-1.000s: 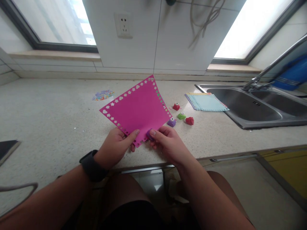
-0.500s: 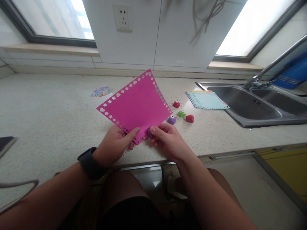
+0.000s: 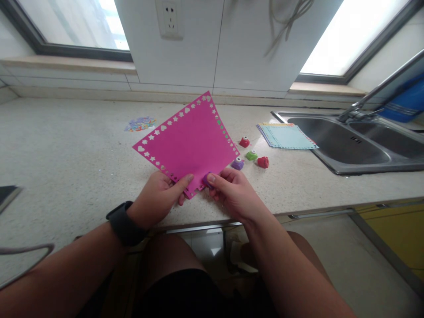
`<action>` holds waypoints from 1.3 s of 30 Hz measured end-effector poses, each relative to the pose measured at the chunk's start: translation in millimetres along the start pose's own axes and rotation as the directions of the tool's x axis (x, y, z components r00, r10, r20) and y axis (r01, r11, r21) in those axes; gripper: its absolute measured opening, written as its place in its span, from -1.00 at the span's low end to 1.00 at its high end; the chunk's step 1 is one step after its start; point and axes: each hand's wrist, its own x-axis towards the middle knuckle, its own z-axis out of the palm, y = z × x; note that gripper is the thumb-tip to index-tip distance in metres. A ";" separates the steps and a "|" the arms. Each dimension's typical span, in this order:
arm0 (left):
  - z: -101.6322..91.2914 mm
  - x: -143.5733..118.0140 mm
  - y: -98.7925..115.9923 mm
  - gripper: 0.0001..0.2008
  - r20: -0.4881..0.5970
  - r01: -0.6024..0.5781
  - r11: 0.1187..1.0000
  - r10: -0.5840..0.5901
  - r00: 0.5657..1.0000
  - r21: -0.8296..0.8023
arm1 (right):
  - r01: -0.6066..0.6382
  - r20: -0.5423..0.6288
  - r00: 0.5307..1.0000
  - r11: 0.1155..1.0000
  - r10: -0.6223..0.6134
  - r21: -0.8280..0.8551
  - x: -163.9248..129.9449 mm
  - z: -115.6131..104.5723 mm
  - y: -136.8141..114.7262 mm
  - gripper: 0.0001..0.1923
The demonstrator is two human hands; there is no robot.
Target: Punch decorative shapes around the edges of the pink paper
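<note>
Pink paper sheet (image 3: 190,141): square, borders punched with stars and hearts, held tilted above the surface (image 3: 66,145) with one corner pointing down toward the person; that near corner lies between the two hands, the sheet fanning up and away from both. Small purple punch (image 3: 207,179): seated on the sheet's lower right border, just beside the near corner, directly under the right thumb. Right hand (image 3: 232,194): closed around the punch, thumb on top, fingers curled beneath; it is the hand on the tool. Left hand (image 3: 159,198): pinching the sheet's lower left border just across the corner from the punch, thumb on top of the paper, fingers behind; black watch (image 3: 124,223) on the wrist. Beyond the right hand, on the surface: a second purple punch (image 3: 237,164), green punch (image 3: 251,155), two red punches (image 3: 244,141) (image 3: 263,162), close together. Farther right: stack of pale coloured sheets (image 3: 286,137), touching the sink (image 3: 347,145) rim. Beyond the left hand: small heap of paper cut-outs (image 3: 141,124).
</note>
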 end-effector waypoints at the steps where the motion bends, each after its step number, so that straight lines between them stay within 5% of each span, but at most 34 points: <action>1: 0.1 0.0 -0.3 -0.56 0.000 -0.002 1.000 0.002 1.000 0.001 | -0.003 -0.006 1.000 1.000 0.003 -0.005 -0.1 0.1 -0.2 -0.72; 21: 2.2 -1.3 4.7 -0.59 0.019 -0.023 0.999 0.024 1.000 -0.044 | 0.040 -0.038 0.998 0.997 -0.043 -0.070 -3.2 -0.8 3.0 -0.70; 39: -1.4 0.2 -0.2 -0.56 -0.009 0.023 1.000 -0.023 1.000 -0.017 | 0.023 0.016 1.000 0.977 -0.027 0.212 -0.6 1.0 -3.5 -0.71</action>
